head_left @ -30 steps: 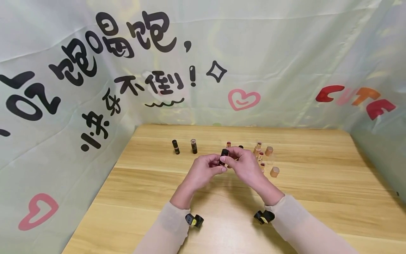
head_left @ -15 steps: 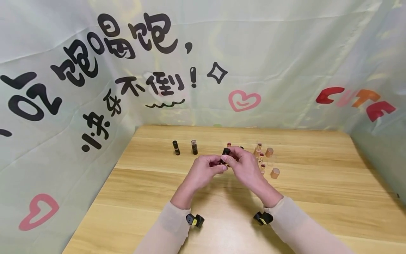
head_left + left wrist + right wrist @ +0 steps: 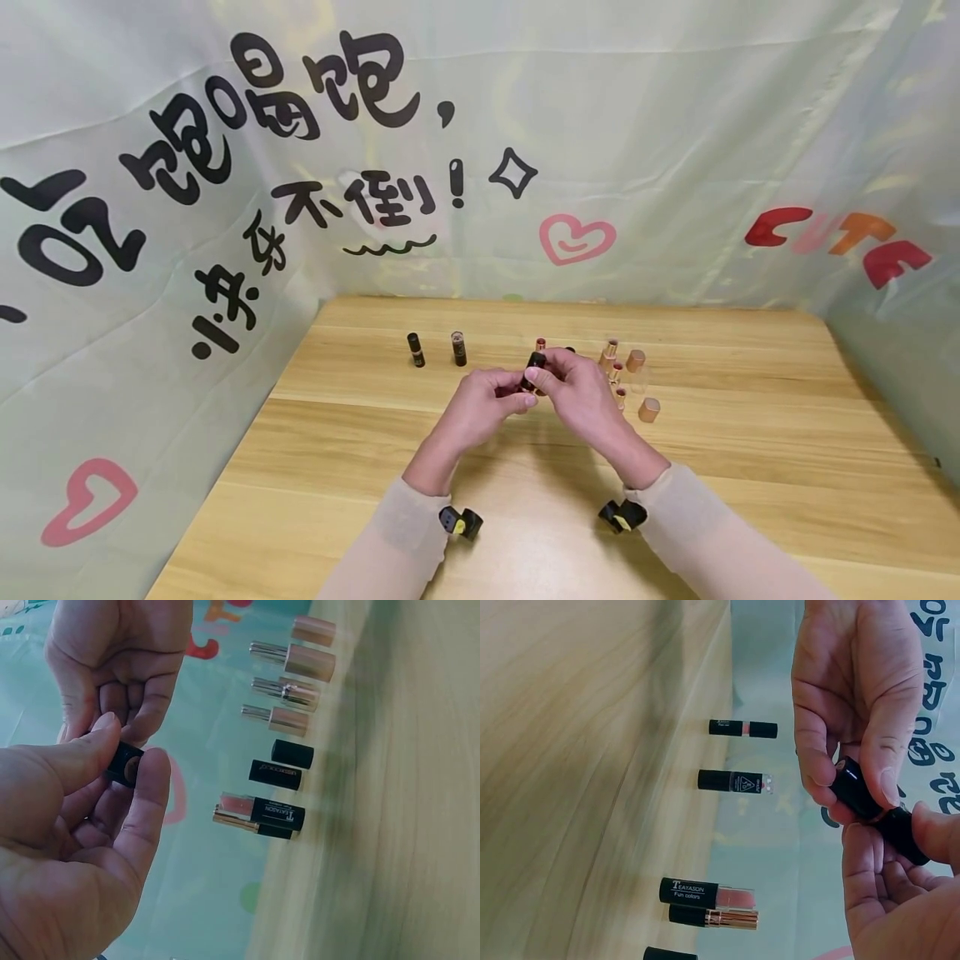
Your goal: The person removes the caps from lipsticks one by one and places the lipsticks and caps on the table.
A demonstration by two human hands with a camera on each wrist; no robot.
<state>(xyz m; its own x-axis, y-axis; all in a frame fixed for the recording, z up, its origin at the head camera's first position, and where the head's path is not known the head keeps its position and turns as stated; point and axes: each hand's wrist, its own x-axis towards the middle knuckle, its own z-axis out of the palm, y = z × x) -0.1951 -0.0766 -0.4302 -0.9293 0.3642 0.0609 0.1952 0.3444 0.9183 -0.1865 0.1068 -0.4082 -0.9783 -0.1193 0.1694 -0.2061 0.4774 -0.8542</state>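
A black lipstick tube (image 3: pixel 536 363) is held between both hands above the table. In the head view, my left hand (image 3: pixel 482 403) pinches its lower end and my right hand (image 3: pixel 581 390) grips its upper part. The right wrist view shows the tube (image 3: pixel 857 789) in two black sections with a thin seam. The left wrist view shows one round end of the tube (image 3: pixel 127 765) between the left thumb and fingers. Just behind the hands stands an uncapped lipstick with a gold-and-red top (image 3: pixel 541 343), partly hidden in the head view.
Two black lipsticks (image 3: pixel 416 350) (image 3: pixel 459 348) stand at the back left of the wooden table (image 3: pixel 337 467). Gold lipsticks (image 3: pixel 608 357) and loose gold caps (image 3: pixel 649 409) stand right of the hands. A black-based lipstick with a clear cap (image 3: pixel 697 895) and black caps (image 3: pixel 275 774) stand behind. Printed cloth walls (image 3: pixel 675 150) enclose the table.
The lipstick tube's upper end has shifted slightly right and tilts a little more. Both hands keep nearly the same place and hold. The standing lipsticks have not moved.
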